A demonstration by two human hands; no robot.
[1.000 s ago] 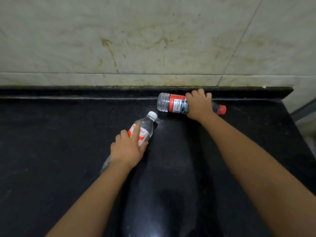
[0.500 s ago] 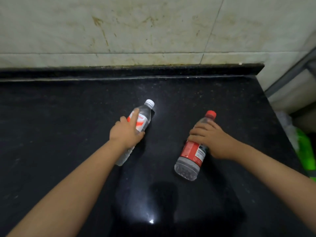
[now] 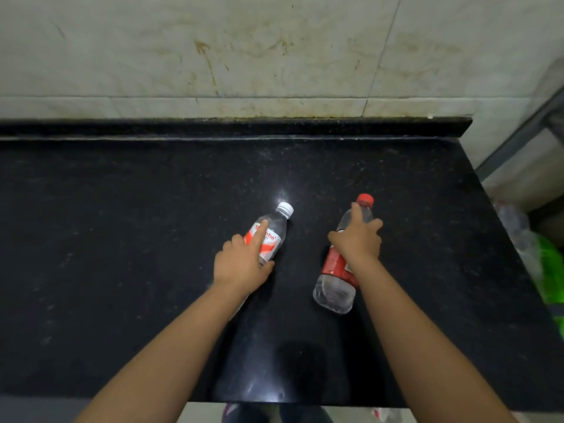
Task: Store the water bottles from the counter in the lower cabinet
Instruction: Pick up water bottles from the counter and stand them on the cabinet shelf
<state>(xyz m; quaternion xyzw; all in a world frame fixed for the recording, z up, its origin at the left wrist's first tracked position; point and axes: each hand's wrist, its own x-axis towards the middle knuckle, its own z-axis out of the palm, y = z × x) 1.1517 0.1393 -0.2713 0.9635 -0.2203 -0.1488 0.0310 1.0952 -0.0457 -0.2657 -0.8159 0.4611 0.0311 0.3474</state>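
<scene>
**A:** so where are the 2 bottles right now?

**B:** both in hand, over the black bench (image 3: 122,239). The left hand (image 3: 241,264) is wrapped round the white-capped bottle (image 3: 273,232) at its red and white label, index finger stretched along it, cap pointing away toward the wall. The right hand (image 3: 358,239) is curled round the upper body of the red-capped bottle (image 3: 335,279), just below the neck. Its clear base points back toward the person.

**A:** are they lifted or lying flat?

**B:** can't tell tbh, both are tilted. They're near each other but apart, not touching.

**A:** anything else around?

**B:** stained marble wall (image 3: 244,56) behind, and something green (image 3: 549,270) off the bench's right edge, too blurry to say what.
</scene>
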